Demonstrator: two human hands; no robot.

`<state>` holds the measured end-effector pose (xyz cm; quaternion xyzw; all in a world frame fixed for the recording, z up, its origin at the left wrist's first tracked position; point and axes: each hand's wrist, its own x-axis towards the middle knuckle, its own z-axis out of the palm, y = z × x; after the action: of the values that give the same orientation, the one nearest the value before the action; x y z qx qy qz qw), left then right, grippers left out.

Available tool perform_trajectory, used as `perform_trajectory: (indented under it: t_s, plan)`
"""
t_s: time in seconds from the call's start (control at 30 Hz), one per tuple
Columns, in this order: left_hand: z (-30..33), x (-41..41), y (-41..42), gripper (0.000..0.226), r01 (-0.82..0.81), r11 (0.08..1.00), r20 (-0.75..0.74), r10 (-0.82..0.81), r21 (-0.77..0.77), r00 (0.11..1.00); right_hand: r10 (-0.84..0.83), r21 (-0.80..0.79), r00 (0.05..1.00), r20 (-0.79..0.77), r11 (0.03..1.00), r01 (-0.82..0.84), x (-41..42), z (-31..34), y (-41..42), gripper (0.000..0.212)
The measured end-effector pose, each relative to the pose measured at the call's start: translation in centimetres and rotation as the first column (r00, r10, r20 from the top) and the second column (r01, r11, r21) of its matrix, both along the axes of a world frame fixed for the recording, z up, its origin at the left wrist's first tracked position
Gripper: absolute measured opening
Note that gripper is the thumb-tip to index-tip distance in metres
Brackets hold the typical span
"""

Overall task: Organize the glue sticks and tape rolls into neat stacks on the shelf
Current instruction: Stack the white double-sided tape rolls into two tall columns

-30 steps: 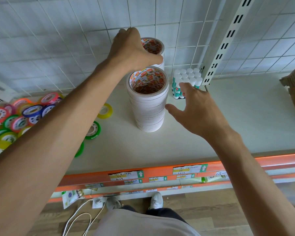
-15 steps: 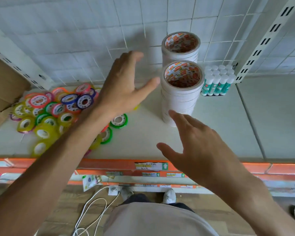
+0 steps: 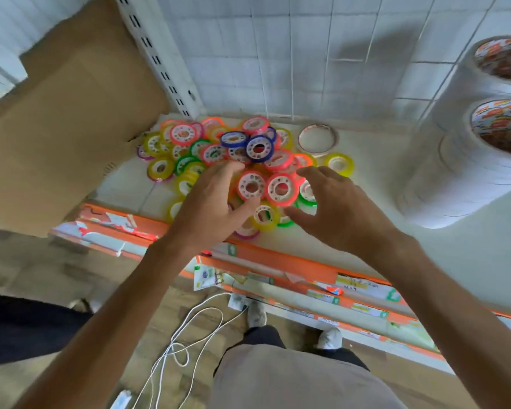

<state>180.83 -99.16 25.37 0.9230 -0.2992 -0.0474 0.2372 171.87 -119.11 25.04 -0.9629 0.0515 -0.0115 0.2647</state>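
A loose heap of small coloured tape rolls (image 3: 248, 160) lies on the white shelf (image 3: 366, 231), pink, yellow, green and blue ones mixed. My left hand (image 3: 213, 202) hovers over the heap's front left with fingers spread, holding nothing. My right hand (image 3: 334, 208) hovers over the front right, fingers also spread and empty. Two pink rolls (image 3: 266, 187) show between the hands. Two tall stacks of white tape rolls (image 3: 469, 160) stand at the right. One flat white tape roll (image 3: 317, 139) lies alone behind the heap. No glue sticks are in view.
A cardboard box (image 3: 59, 122) fills the shelf's left end beside a slotted white upright (image 3: 160, 57). The shelf's orange front edge (image 3: 278, 261) carries price labels. White cable (image 3: 189, 335) lies on the wooden floor by my shoes.
My view has swung left from the white tape stacks to the coloured heap. Both hands moved left off the stacks and now hover over the coloured rolls.
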Motion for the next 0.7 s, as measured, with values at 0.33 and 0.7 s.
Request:
perform_trajectory:
  t_s: [0.33,0.7]
  plan:
    - [-0.6,4.1,3.3,0.054,0.098,0.995,0.003,-0.098,-0.006,0.995,-0.289,-0.06,0.957,0.014,0.955,0.289,10.0,-5.2,-2.1,0.035]
    - [-2.0,7.5,6.2,0.049,0.269,0.962,-0.025,-0.27,-0.038,0.963,-0.498,-0.099,0.866,-0.043,0.865,0.492,14.1,-6.2,-3.4,0.048]
